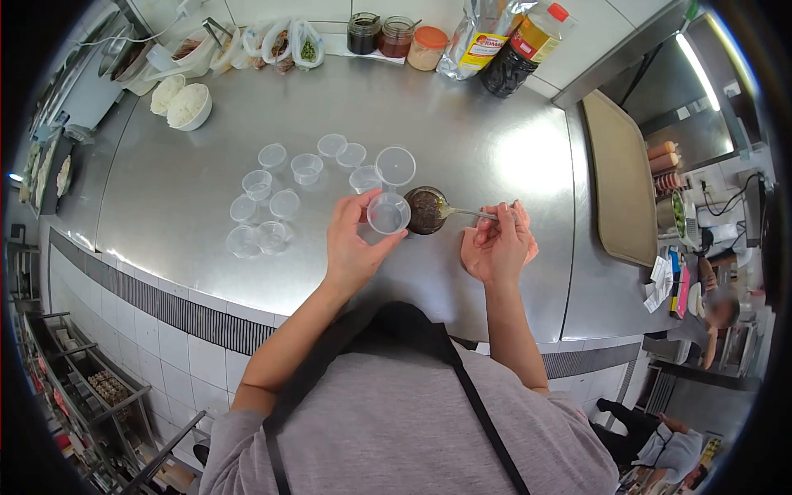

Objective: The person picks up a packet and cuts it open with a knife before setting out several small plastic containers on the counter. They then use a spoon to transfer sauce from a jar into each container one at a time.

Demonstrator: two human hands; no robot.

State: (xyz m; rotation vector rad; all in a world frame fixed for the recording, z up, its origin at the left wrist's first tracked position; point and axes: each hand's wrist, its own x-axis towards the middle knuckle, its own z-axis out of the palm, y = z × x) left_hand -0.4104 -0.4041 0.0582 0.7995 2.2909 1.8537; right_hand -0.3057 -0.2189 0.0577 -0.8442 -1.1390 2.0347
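White rice heaps up in two bowls (190, 107) at the far left of my camera feed. Nearer and further right, small clear containers (257, 185) lie scattered over the steel table (346, 107). I see the left hand (355, 241) gripping an empty clear cup (388, 214) between thumb and fingers, just beside a bowl of dark sauce (426, 210). A metal spoon (472, 213) reaches rightward from that sauce into the right hand (501, 245), whose fingers close around its handle. Well right stands a long brown tray (620, 177).
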